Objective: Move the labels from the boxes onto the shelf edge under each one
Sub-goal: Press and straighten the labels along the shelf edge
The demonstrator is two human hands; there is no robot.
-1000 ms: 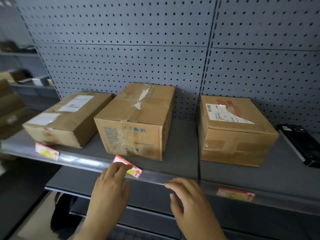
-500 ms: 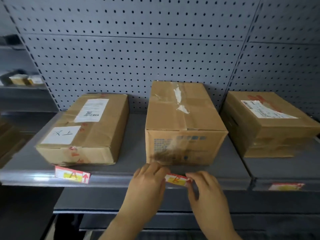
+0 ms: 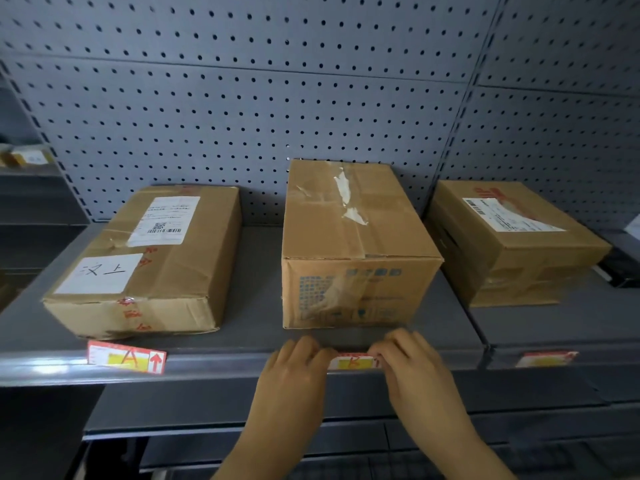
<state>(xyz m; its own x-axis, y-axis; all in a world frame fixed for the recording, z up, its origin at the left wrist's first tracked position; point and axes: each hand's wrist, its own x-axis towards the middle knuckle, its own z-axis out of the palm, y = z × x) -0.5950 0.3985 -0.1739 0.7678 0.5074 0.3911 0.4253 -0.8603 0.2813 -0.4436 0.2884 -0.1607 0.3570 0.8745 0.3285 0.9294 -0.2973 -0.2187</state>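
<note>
Head view: both hands are up at the front edge of the shelf, right below the middle box. A small red and yellow label lies flat along that edge between them. The left hand pinches its left end with curled fingers, and the right hand pinches its right end the same way. Another label sits tilted under the left box, and a third label sits under the right box.
</note>
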